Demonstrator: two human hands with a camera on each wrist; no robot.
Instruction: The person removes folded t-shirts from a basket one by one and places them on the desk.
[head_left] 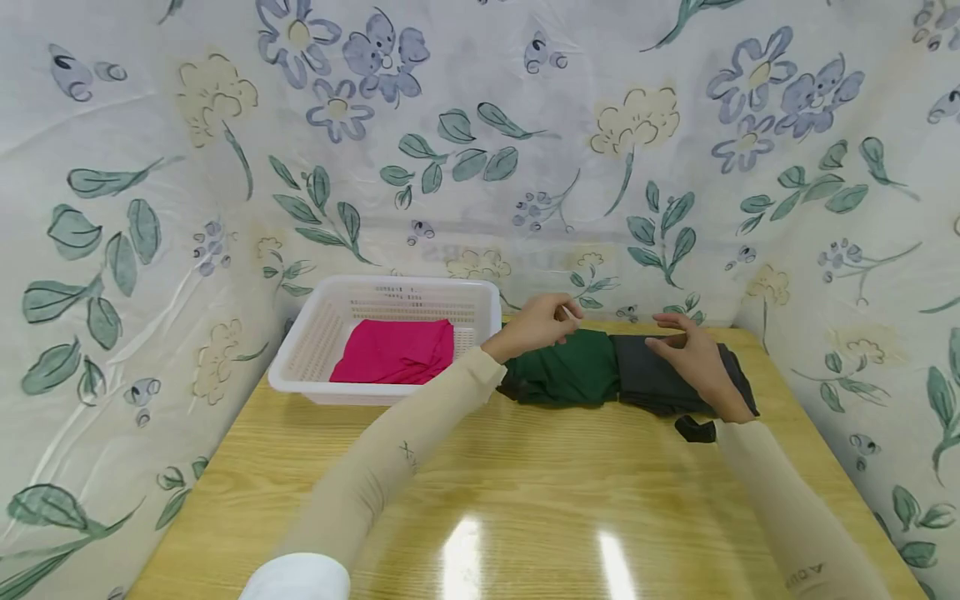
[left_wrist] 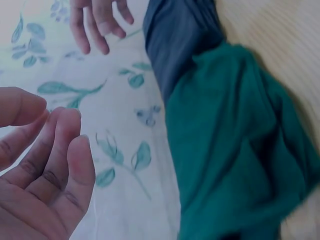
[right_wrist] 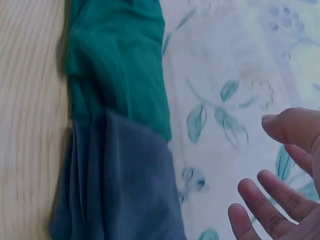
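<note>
A folded dark green cloth [head_left: 573,371] lies on the table beside a folded dark grey cloth [head_left: 652,379], their edges meeting. Above the green cloth hovers my left hand [head_left: 534,325], fingers loosely bent and holding nothing. In the left wrist view this left hand [left_wrist: 47,185] has its thumb near the fingertips, apart from the green cloth [left_wrist: 225,135]. My right hand [head_left: 693,360] is over the grey cloth, thumb and fingers spread with nothing between them. The right wrist view has the right hand [right_wrist: 292,195] to the side of the grey cloth [right_wrist: 137,185].
At the left, a white plastic basket [head_left: 300,367] contains a folded pink-red cloth [head_left: 393,350]. A small black object [head_left: 695,429] shows by my right wrist; its kind is unclear. Floral sheeting [head_left: 480,208] surrounds the wooden table [head_left: 540,500] at the back and sides.
</note>
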